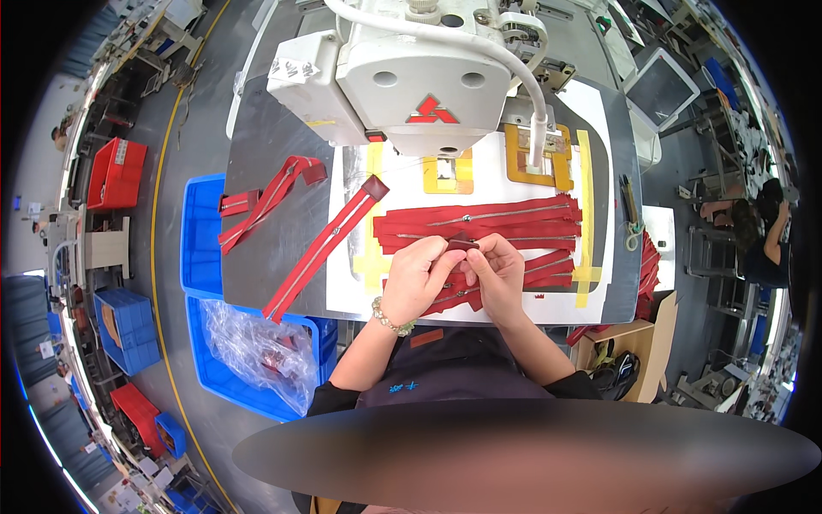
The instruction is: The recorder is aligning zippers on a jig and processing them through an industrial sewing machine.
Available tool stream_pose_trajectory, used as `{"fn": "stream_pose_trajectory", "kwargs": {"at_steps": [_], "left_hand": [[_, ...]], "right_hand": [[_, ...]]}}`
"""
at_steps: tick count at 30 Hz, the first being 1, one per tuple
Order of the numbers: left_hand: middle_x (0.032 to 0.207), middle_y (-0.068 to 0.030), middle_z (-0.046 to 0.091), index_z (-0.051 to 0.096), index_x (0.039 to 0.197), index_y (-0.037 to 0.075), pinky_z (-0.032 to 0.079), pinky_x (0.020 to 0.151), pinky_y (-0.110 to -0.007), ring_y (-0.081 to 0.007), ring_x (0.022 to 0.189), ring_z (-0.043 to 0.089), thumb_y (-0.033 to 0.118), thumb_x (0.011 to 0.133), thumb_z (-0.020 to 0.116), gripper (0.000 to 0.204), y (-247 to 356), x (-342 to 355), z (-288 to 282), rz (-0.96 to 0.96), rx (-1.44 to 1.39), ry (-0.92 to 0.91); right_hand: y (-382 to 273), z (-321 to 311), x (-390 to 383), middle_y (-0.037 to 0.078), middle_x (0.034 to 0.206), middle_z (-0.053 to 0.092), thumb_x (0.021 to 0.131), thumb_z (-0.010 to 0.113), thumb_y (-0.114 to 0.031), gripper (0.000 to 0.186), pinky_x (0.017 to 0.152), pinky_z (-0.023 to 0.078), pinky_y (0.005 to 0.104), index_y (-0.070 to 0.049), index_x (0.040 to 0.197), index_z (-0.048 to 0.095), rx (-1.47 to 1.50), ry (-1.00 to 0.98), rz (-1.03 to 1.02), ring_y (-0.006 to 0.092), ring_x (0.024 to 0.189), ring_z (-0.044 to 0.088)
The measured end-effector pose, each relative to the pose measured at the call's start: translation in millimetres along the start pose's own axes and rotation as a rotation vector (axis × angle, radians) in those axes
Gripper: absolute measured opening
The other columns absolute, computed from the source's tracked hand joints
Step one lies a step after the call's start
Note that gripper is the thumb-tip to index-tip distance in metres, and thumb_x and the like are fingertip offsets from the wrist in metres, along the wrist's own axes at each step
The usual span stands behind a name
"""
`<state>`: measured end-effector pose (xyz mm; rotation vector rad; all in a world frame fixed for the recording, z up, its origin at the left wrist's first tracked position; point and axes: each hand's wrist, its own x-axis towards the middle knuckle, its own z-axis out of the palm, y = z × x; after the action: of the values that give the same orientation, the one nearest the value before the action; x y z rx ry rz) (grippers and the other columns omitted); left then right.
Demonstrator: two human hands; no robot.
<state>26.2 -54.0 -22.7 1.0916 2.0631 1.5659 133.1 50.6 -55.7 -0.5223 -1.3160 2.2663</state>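
My left hand [414, 278] and my right hand [500, 272] meet over the worktable, both with fingers pinched. Between their fingertips is a small dark red tab [463, 244]. Under and around them, red zippers [479, 214] with metal teeth lie in rows on a white sheet [342, 287]. To the left, a single red zipper [312, 257] lies slantwise, a dark red square tab [374, 188] at its upper end. More red zippers [278, 197] lie crossed near the table's left edge. Whether the held tab joins a zipper is hidden by my fingers.
A white sewing machine [419, 81] stands at the back, with yellow-edged frames [449, 176] below it. Blue bins [201, 231] are at the left, one holding clear plastic. At the right are scissors [634, 236], a cardboard box [655, 351] and a seated person [766, 236].
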Motion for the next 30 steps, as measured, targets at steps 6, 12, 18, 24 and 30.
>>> {"fn": "stream_pose_trajectory", "kwargs": {"at_steps": [6,12,18,24,30], "left_hand": [[0.058,-0.009,0.044,0.049,0.067,-0.001,0.035,0.048,-0.03,-0.0179,0.05,0.042,0.007,0.086,0.064,0.025,-5.4,-0.6,0.9,0.001,-0.002,-0.016],[0.062,-0.0103,0.052,0.056,0.073,-0.001,0.039,0.05,-0.03,-0.0188,0.053,0.049,0.006,0.087,0.061,0.016,-6.8,-0.9,0.8,0.004,-0.062,-0.036],[0.066,-0.0104,0.057,0.061,0.08,-0.002,0.043,0.054,-0.029,-0.0196,0.058,0.056,0.005,0.087,0.06,0.01,-14.0,-3.3,-0.3,-0.014,-0.071,-0.085],[0.067,-0.0096,0.056,0.06,0.08,-0.002,0.044,0.055,-0.029,-0.0194,0.06,0.057,0.004,0.087,0.059,0.01,-19.4,0.9,-0.9,0.004,-0.128,-0.125],[0.067,-0.0135,0.05,0.05,0.074,-0.001,0.042,0.059,-0.037,-0.0306,0.064,0.052,0.015,0.088,0.061,0.023,-20.4,28.1,-36.8,0.119,0.035,-0.436]], "right_hand": [[-1.5,0.9,-1.5,0.005,0.073,0.062,0.092,0.06,-0.005,0.008,0.055,0.044,0.0188,-0.002,0.087,0.055,0.01,0.025,0.003,0.0058,0.06,0.054],[-2.0,2.0,-2.6,0.004,0.07,0.062,0.09,0.062,-0.005,0.01,0.051,0.043,0.0187,-0.003,0.084,0.055,-0.024,0.057,0.0,0.0054,0.056,0.054],[-3.6,2.1,-2.6,0.003,0.069,0.061,0.089,0.063,-0.002,0.011,0.049,0.041,0.0168,-0.004,0.083,0.055,-0.049,0.067,0.004,0.0034,0.055,0.052],[-10.4,-0.3,0.4,0.001,0.069,0.06,0.088,0.065,-0.002,0.012,0.049,0.039,0.0161,-0.004,0.082,0.055,-0.085,0.061,-0.012,0.002,0.056,0.052],[-67.2,-2.5,34.0,-0.002,0.067,0.06,0.083,0.069,-0.005,0.009,0.052,0.038,0.0182,0.0,0.08,0.063,-0.792,-0.355,0.098,0.0008,0.058,0.048]]}}
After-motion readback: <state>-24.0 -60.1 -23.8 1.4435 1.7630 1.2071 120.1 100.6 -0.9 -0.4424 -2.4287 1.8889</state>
